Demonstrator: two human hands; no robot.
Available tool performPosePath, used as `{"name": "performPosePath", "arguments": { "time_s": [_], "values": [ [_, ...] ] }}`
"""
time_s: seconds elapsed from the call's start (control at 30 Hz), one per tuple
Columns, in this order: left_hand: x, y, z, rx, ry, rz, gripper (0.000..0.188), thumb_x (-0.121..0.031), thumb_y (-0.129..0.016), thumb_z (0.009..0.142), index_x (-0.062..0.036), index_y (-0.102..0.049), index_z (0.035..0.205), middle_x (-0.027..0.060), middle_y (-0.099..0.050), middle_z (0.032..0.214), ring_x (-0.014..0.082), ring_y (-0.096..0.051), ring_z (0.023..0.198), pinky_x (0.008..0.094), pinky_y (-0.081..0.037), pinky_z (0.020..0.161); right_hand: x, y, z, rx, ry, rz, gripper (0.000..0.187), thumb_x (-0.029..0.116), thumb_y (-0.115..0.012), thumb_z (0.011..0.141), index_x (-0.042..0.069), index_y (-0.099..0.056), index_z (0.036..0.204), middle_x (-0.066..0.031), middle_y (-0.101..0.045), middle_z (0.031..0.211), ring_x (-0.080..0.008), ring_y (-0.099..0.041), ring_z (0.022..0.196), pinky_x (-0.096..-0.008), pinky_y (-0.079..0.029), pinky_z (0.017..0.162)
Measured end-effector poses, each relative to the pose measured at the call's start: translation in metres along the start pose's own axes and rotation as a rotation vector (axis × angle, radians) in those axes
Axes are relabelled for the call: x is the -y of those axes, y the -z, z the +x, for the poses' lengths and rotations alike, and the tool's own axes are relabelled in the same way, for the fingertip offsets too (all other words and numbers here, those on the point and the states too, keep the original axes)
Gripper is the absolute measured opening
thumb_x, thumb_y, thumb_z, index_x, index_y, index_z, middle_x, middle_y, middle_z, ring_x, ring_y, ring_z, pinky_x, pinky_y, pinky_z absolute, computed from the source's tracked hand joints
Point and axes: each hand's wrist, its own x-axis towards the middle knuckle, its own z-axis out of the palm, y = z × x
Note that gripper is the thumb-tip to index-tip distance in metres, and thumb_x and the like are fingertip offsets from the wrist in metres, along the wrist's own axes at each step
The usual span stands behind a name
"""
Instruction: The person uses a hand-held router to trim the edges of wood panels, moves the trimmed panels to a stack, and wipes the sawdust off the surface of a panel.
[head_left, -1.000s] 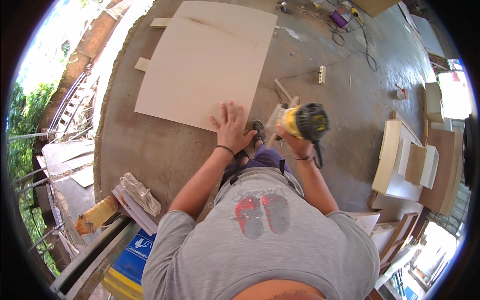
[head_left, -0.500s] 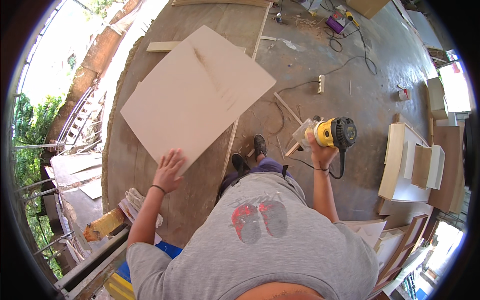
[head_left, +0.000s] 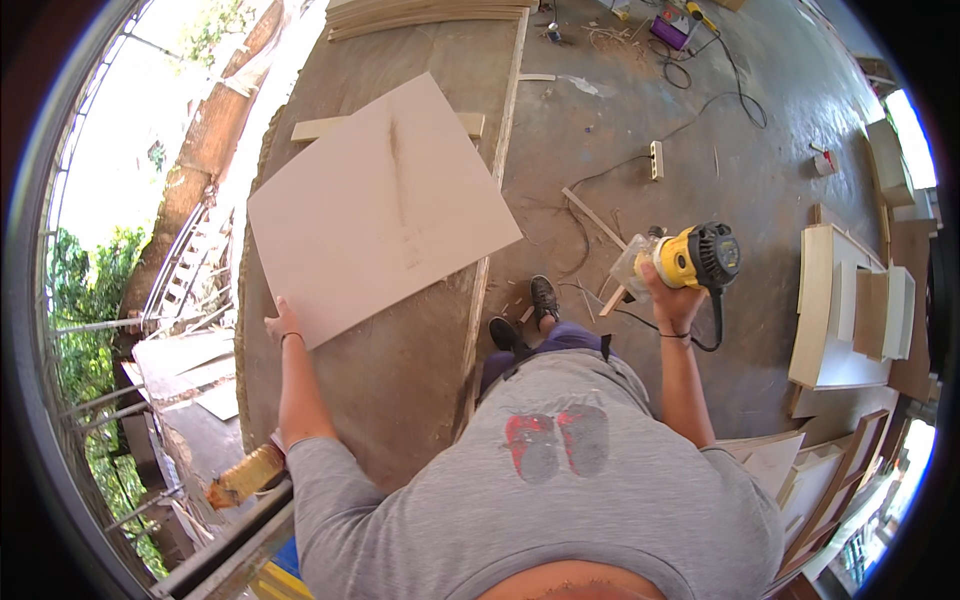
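Note:
A pale rectangular board (head_left: 350, 230) lies on the wide wooden work surface, with a dark dusty streak across its face. At the board's near left corner, my left hand (head_left: 285, 320) grips the edge; part of its fingers is hidden. My right hand (head_left: 672, 300) is wrapped around a yellow and black trim router (head_left: 695, 258) and holds it up over the floor, right of the work surface. The router's clear base points left, and its black cord hangs down past my wrist. Under the board, a light wooden strip (head_left: 316, 129) sticks out on both sides.
A power strip (head_left: 656, 160) and its cord lie on the floor, with thin wood offcuts (head_left: 594, 217) near my feet. Stacked boards (head_left: 430, 14) sit at the far end. Cabinet-like wooden pieces (head_left: 840, 340) stand at right. The work surface's left edge borders an open drop.
The board has turned clockwise on the work surface. My left hand has slid from its near edge to the near left corner. The router stays in my right hand.

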Motion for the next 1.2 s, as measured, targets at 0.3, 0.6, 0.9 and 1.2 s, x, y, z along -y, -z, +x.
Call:
{"name": "performPosePath", "arguments": {
  "time_s": [0.3,0.6,0.9,1.2],
  "values": [
    [-0.057,0.012,-0.062,0.004,0.011,0.02,0.075,-0.066,-0.042,0.085,-0.0008,-0.06,0.118,0.0194,-0.062,0.12,0.0366,-0.057,0.113,0.052,-0.04,0.097,-0.006,0.04,0.022,-0.084,-0.064,-0.186,0.059,0.013,-0.085,0.066,0.0,-0.057,0.116,-0.0087,-0.063,0.109,-0.0193,-0.063,0.098,-0.0322,-0.05,0.089],
    [-0.117,-0.031,0.0,-0.002,-0.28,0.074,0.075,-0.067,-0.045,0.084,-0.0003,-0.062,0.114,0.0208,-0.062,0.119,0.0364,-0.056,0.114,0.0516,-0.038,0.099,-0.007,0.036,0.033,-0.038,-0.005,-0.212,0.059,0.013,-0.085,0.067,0.0,-0.056,0.116,-0.0083,-0.063,0.109,-0.0193,-0.063,0.098,-0.0331,-0.05,0.089],
    [-0.2,-0.075,-0.098,-0.066,-0.873,-0.083,0.083,-0.065,-0.053,0.084,-0.0111,-0.035,0.145,0.0164,-0.023,0.154,0.0322,-0.014,0.145,0.0704,0.0,0.106,0.003,-0.011,0.038,0.239,-0.006,-0.113,0.058,0.01,-0.084,0.068,0.001,-0.056,0.118,-0.0069,-0.063,0.111,-0.0169,-0.062,0.099,-0.0323,-0.051,0.089],
    [-0.229,-0.002,-0.411,0.588,-1.295,0.078,0.086,-0.041,-0.068,0.074,-0.012,-0.032,0.147,0.0166,-0.012,0.158,0.0379,-0.003,0.147,0.0753,0.002,0.102,0.006,-0.05,0.044,0.385,0.012,-0.163,0.044,0.018,-0.085,0.069,0.005,-0.064,0.107,-0.0036,-0.067,0.1,-0.0126,-0.064,0.088,-0.0295,-0.052,0.081]
  ]
}}
